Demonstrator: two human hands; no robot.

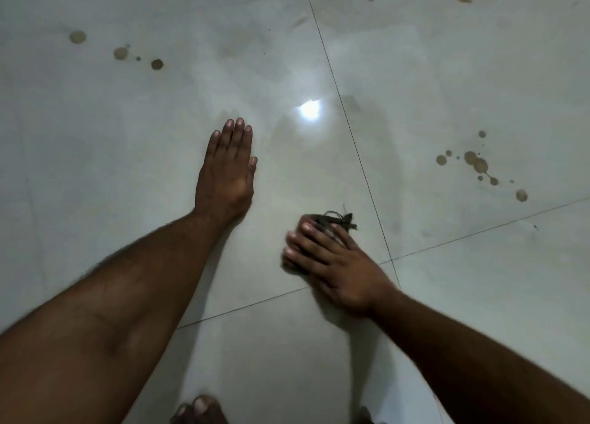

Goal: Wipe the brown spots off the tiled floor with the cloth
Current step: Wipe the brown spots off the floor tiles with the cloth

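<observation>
Head view: right hand [332, 264] presses a dark frayed cloth [338, 221] flat under spread fingers, just left of the tile grout cross [391, 260]. Left hand [228, 171] is braced flat on the tiled floor [95, 168], fingers together, farther left. Brown spots [477, 163] remain right of the cross. Cloth looks soft, light, limp; best palmed from above.

The floor [447, 82] is laid with pale, smooth, glossy tiles, and a bright light is mirrored in the glaze. Thin dark grout lines are seen between tiles. Dull brown spots [477, 163] are left on the gloss, with faint matt smears near them. The cloth [340, 221] is dark woven fabric, frayed into loose threads.
</observation>
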